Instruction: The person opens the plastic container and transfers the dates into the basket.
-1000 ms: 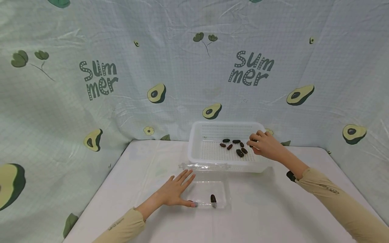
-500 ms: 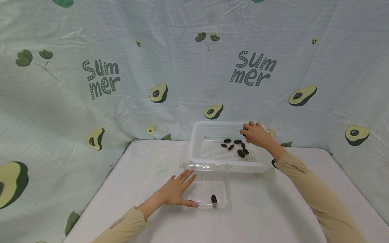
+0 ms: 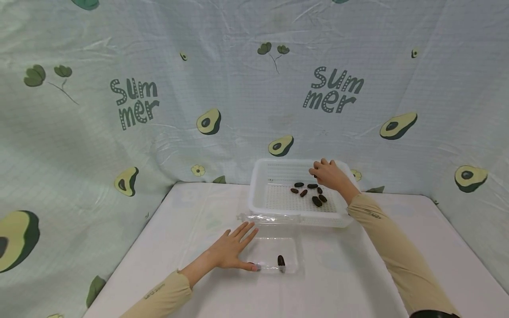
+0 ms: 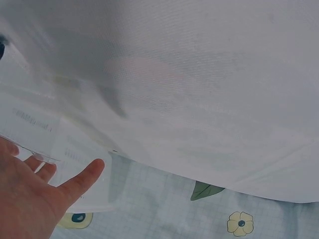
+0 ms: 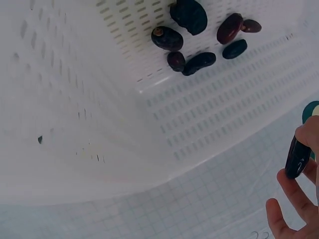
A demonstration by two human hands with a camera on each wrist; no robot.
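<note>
My right hand (image 3: 331, 175) is raised above the back right part of a white perforated plastic basket (image 3: 257, 185). Between its thumb and fingers it pinches a dark, oblong date (image 5: 297, 158), clearest in the right wrist view. Several more dates (image 5: 198, 63) lie scattered on the basket floor. Nearer the front, my left hand (image 3: 229, 251) rests with spread, straight fingers on the left side of a clear plastic box (image 3: 274, 246). Inside this box one date (image 3: 281, 260) lies near the front wall, and another is mostly hidden beside my left thumb.
The clear box's lid (image 3: 270, 219) is folded back against the basket's front. Both containers stand on a white-covered table (image 3: 338, 274). Behind the basket hangs a patterned curtain (image 3: 238, 88) with avocado prints, which also closes off both sides.
My right hand has risen and moved left over the basket, carrying the date. The left hand has stayed on the clear box, and the dates lying in both containers keep their places.
</note>
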